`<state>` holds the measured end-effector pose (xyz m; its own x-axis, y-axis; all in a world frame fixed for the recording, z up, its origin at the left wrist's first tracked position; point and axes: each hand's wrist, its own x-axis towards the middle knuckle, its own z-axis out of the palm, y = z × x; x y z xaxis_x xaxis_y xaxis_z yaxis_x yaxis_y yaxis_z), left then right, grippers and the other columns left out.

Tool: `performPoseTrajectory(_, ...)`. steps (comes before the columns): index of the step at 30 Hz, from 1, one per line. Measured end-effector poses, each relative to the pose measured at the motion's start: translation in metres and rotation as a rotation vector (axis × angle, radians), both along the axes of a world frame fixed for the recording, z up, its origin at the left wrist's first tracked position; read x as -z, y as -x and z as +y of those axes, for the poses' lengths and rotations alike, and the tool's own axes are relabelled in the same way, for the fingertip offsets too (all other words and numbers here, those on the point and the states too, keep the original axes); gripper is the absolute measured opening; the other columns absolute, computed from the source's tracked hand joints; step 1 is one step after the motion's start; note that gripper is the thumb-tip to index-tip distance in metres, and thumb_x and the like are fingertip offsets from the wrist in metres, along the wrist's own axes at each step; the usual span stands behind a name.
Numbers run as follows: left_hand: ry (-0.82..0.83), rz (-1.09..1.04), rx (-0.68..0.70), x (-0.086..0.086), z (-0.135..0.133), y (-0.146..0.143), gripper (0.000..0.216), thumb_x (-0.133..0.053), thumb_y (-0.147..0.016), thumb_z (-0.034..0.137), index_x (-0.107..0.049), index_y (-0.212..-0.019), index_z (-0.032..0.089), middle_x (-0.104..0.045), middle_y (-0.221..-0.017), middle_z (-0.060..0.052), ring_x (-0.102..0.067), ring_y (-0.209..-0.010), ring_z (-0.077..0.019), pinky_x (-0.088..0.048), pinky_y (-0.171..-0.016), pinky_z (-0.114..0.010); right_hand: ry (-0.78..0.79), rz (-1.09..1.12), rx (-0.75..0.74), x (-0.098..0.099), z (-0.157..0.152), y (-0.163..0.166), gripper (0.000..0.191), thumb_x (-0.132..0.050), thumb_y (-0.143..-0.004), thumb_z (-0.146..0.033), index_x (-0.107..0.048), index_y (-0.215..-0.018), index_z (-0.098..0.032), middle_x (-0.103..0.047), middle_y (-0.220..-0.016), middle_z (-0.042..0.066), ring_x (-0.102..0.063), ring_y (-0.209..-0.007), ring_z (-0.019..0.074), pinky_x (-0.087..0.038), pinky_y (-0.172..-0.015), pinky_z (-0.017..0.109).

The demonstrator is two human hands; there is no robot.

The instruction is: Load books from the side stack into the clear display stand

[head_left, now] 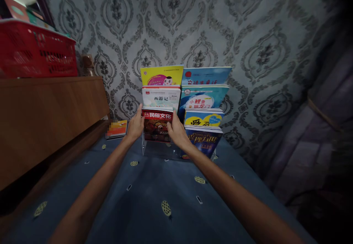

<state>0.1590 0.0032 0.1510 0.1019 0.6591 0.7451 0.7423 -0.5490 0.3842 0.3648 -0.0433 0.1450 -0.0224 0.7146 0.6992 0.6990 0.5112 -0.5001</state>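
A clear acrylic book rack (145,149) stands on a blue bedcover against the wall, with tiers of books in two columns. My left hand (135,126) grips the left edge of a red-covered book (157,125) in the lowest left tier. On the book's right edge sits my right hand (177,131), fingers curled round it. Above it stand a white book (161,97) and a yellow book (161,75). The right column holds several blue and yellow books (203,118).
A wooden headboard or cabinet (49,119) runs along the left, with a red plastic basket (35,50) on top. A small stack of books (117,129) lies near the wall at the left. Dark curtains (311,144) hang at the right. Patterned wallpaper is behind.
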Motion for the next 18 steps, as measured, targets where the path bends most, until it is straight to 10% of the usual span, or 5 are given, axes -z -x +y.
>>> performPoseTrajectory(18, 0.157, 0.132, -0.191, -0.008, -0.005, -0.009, 0.038, -0.038, -0.099, 0.016, -0.063, -0.127, 0.017, -0.076, -0.102, -0.013, -0.071, -0.101, -0.0269, -0.049, -0.087, -0.032, 0.017, 0.132, 0.058, -0.002, 0.013, 0.003, 0.068, -0.042, -0.085, -0.018, -0.039, -0.153, -0.013, -0.064, -0.135, 0.019, -0.063, -0.119, 0.0341, -0.049, -0.104, 0.055)
